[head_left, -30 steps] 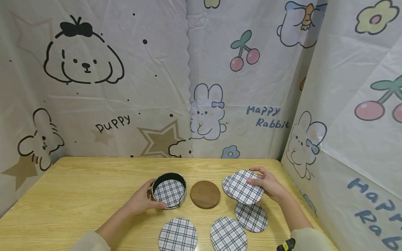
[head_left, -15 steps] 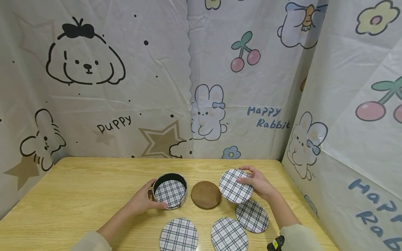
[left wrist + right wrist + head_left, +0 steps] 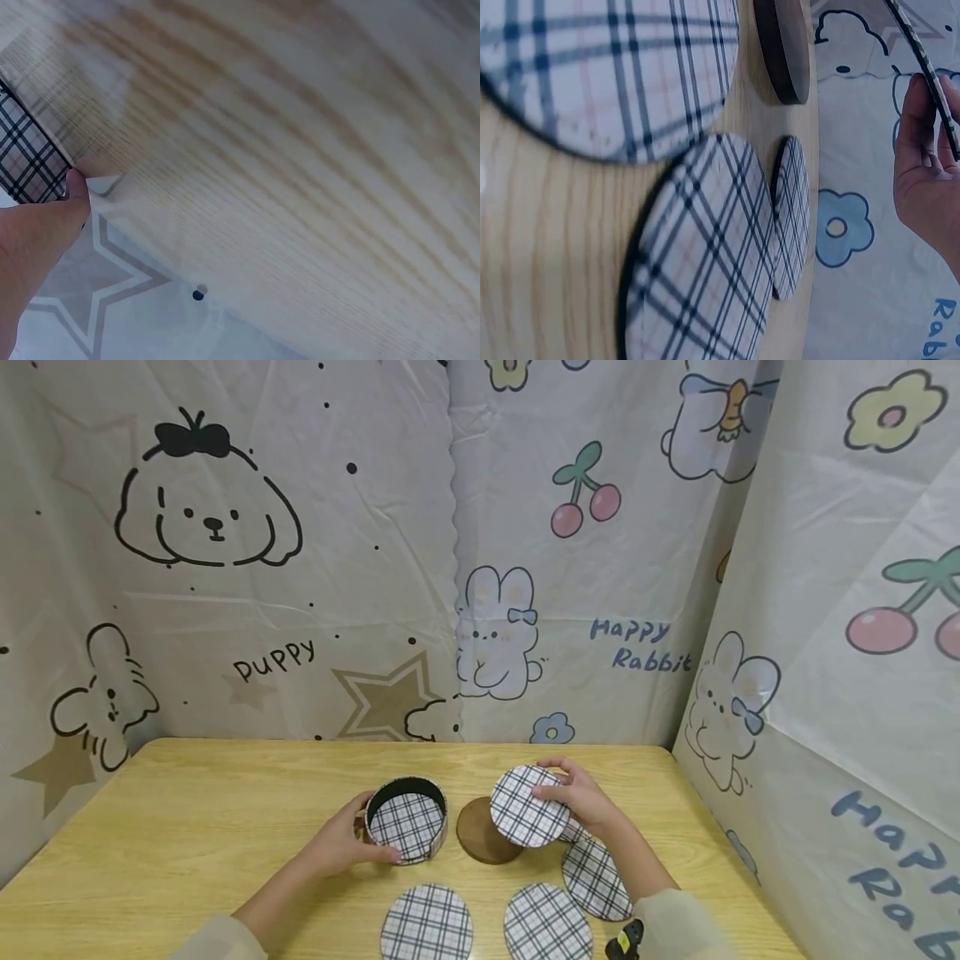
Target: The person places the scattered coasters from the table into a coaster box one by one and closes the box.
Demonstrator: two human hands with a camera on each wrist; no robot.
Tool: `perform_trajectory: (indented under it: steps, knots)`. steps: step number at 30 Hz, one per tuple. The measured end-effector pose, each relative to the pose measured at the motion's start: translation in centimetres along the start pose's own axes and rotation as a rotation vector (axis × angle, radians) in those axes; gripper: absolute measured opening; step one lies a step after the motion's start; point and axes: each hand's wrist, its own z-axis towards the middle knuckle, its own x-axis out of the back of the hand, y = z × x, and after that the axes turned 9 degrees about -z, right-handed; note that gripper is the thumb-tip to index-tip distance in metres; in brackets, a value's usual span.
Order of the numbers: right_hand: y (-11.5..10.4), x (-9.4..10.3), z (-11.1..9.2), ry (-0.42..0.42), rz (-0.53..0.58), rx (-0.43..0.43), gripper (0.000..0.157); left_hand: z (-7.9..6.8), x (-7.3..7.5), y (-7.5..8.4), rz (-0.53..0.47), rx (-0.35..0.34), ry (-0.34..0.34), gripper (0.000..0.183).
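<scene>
My left hand [image 3: 337, 843] grips a round plaid coaster holder [image 3: 440, 837], thumb at its front rim and fingers round its left side. A plaid coaster [image 3: 407, 825] lies inside the holder. In the left wrist view, the thumb and fingers hold the holder's plaid side. With thumb and fingers, my right hand [image 3: 583, 795] pinches another plaid coaster [image 3: 517, 810], raised and overlapping the brown wooden disc [image 3: 474, 835] in the head view. The right wrist view shows this held coaster [image 3: 930, 75] edge-on, above the table.
Two plaid coasters, one front centre [image 3: 427, 927] and one to its right [image 3: 547, 925], lie on the table [image 3: 247, 810]. Another coaster [image 3: 592, 878] lies below my right forearm; one more [image 3: 574, 832] is mostly hidden behind the right hand. Printed cloth [image 3: 360, 527] hangs behind the table.
My right hand has carried the pinched coaster left, from over the coasters on the right to over the wooden disc. The left hand keeps its grip on the holder.
</scene>
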Motion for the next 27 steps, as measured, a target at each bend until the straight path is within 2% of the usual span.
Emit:
perform_trajectory:
  steps: [14,27]
  knots:
    - [-0.9,-3.4,1.1,0.003,0.011,0.026,0.058,0.0,-0.1,-0.3,-0.015,-0.016,-0.007,0.108]
    - [-1.7,-6.7,2.2,-0.032,0.127,0.091,0.058,0.1,0.0,-0.4,-0.008,0.005,-0.005,0.11]
